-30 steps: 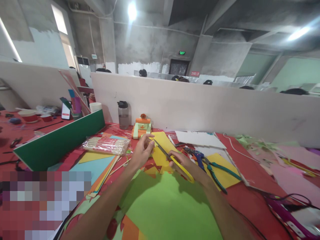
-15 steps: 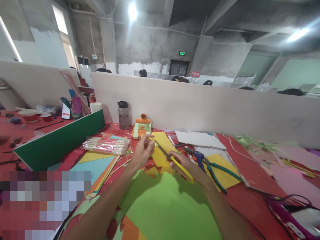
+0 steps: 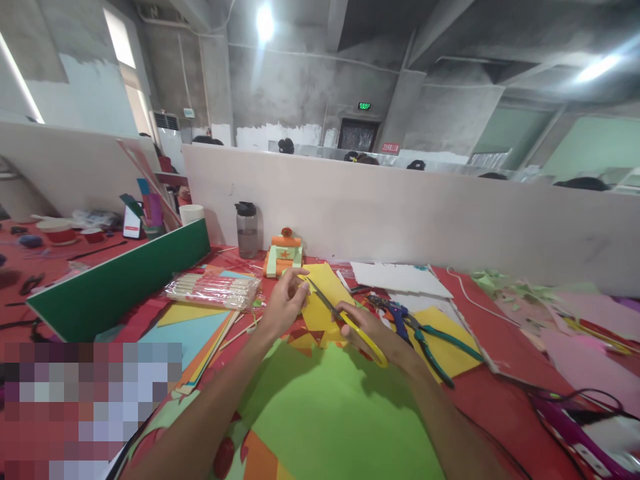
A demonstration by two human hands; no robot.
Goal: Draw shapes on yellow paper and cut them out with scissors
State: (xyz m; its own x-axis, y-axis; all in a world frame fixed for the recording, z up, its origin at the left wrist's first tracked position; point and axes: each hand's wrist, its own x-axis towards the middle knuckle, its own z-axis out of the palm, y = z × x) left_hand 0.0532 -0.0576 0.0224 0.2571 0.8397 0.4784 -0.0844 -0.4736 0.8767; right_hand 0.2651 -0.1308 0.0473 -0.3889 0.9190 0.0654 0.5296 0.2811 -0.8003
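Yellow-handled scissors point(image 3: 369, 343) are in my right hand point(image 3: 361, 321), their dark blades pointing up and left. The blade tips end close to the fingertips of my left hand point(image 3: 289, 299). Its thumb and fingers are drawn together in a pinch; whatever sits between them is too small to make out. A sheet of yellow paper point(image 3: 323, 283) lies behind the blades, and I cannot tell whether my left fingers touch it. Below both hands spreads a large light-green sheet point(image 3: 340, 413).
Behind my hands stand an orange and pale-green paper model point(image 3: 284, 255) and a water bottle point(image 3: 247, 233). Wrapped sticks point(image 3: 213, 291) lie left, beside a green board point(image 3: 125, 280). Green-handled pliers point(image 3: 433, 343) lie right. A white partition point(image 3: 400, 213) closes the back.
Both hands and the scissors keep nearly the same place. No clear movement shows beyond a very slight shift of the scissors.
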